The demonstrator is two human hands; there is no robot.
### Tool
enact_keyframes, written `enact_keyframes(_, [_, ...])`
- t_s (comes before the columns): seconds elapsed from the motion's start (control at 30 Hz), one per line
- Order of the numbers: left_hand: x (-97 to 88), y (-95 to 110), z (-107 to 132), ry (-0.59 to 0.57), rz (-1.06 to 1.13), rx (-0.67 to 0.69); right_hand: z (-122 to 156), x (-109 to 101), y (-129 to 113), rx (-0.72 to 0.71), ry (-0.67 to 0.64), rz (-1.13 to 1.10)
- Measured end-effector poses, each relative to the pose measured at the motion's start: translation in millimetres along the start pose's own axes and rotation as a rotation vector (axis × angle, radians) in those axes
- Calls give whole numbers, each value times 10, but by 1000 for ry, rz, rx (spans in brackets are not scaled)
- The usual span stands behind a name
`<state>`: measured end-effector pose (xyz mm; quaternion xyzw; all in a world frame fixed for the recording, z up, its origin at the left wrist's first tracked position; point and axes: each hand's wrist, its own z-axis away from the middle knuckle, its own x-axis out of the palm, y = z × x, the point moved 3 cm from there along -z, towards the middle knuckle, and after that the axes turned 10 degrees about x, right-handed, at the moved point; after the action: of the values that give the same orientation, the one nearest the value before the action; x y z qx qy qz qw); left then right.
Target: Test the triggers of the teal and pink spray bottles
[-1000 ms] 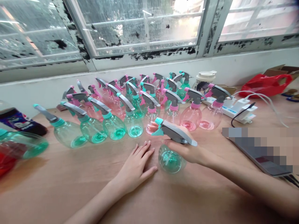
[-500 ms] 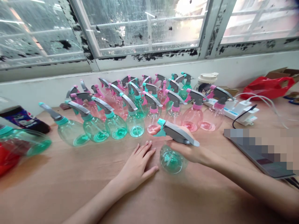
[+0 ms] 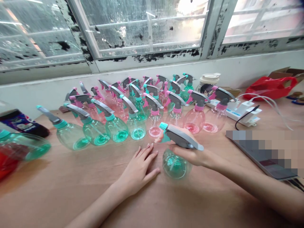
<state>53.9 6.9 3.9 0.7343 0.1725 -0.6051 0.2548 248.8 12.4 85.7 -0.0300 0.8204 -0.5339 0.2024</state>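
My right hand (image 3: 190, 152) is wrapped around the neck of a green spray bottle (image 3: 175, 166), under its grey-and-turquoise trigger head. The bottle is upright, its nozzle pointing left and away from me; part of its neck is hidden by the fingers. Palm down on the wooden table (image 3: 95, 177), my left hand (image 3: 141, 164) lies flat with its fingers spread, just left of that bottle and apart from it. Beyond both hands stand several spray bottles in rows, among them a green one (image 3: 136, 128) and a pink one (image 3: 194, 118).
On the left are another green spray bottle (image 3: 35, 145) and a dark Pepsi bottle (image 3: 23, 122). To the right lie a power strip (image 3: 234, 112) with cables, a partly blurred dark device (image 3: 263, 161) and a red plastic bag (image 3: 268, 88). A lidded cup (image 3: 209, 82) stands by the wall.
The trigger on the held spray bottle appears pulled in slightly, with the right fingers drawn back toward the neck. My left hand stays flat. The whole view has shifted a little.
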Motion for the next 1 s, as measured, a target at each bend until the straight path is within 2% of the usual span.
enact_keyframes(0.17, [12,-5,8,-2,-9,4,-13,28,53,-17,-33,-25])
enact_keyframes(0.37, [-12,2,10,6,23,5,0,32,77,-43,4,-32])
enact_keyframes(0.5, [-99,52,39,36,107,44,-7,78,86,-17,25,-49])
enact_keyframes(0.6, [-205,84,117,70,154,58,-40,189,60,-24,38,-38])
enact_keyframes(0.8, [-373,28,535,147,203,-20,-198,670,-100,-71,0,-89])
enact_keyframes(1.0, [-490,-72,1194,331,145,-231,-495,1421,-296,-28,-35,-170])
